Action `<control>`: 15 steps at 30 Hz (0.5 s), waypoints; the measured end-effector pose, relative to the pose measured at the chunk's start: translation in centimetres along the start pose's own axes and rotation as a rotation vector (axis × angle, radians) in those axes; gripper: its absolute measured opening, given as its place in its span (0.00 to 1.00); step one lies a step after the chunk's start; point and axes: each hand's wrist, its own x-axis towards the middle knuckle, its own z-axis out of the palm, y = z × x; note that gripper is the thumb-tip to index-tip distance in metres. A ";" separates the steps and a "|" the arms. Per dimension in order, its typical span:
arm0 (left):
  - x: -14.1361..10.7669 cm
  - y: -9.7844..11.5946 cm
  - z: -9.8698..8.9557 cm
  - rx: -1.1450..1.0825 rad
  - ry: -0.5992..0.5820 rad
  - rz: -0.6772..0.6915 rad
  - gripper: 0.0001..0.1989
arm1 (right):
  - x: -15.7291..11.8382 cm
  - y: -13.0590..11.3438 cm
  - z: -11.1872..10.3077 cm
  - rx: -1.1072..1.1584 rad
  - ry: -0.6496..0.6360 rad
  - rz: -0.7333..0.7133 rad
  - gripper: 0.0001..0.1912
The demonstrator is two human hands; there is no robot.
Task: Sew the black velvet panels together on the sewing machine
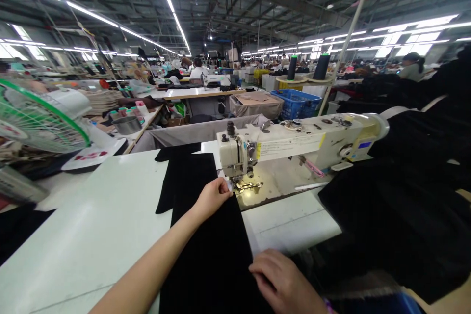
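Observation:
A long black fabric piece (209, 255) lies over the pale table, its far part passing left of the sewing machine's (287, 140) needle area. Close to the presser foot, my left hand (214, 195) is closed, thumb and fingers pinching the fabric's right edge. A small whitish bit shows beside those fingertips; what it is I cannot make out. Nearer to me, my right hand (283, 277) has its fingers curled on the same edge, gripping the cloth. Under the long piece, another black fabric piece (164, 191) sticks out to the left.
A green-rimmed fan (44, 117) stands at the left. Dark cloth (397, 216) is heaped on the right. Behind the machine are a blue crate (296, 103) and black thread cones (292, 67). A metal pole rises at the back right. Other people sit at machines farther off.

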 end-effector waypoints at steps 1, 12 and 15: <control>-0.1 -0.1 -0.1 0.002 -0.001 0.006 0.09 | 0.0 0.1 -0.1 -0.032 -0.013 -0.028 0.16; 3.7 -0.8 0.7 0.114 -0.052 -0.072 0.11 | 1.8 0.3 -0.2 -0.142 0.086 -0.100 0.16; 4.1 -0.8 0.9 0.173 -0.056 -0.090 0.12 | 1.8 0.7 0.1 -0.137 0.093 -0.103 0.15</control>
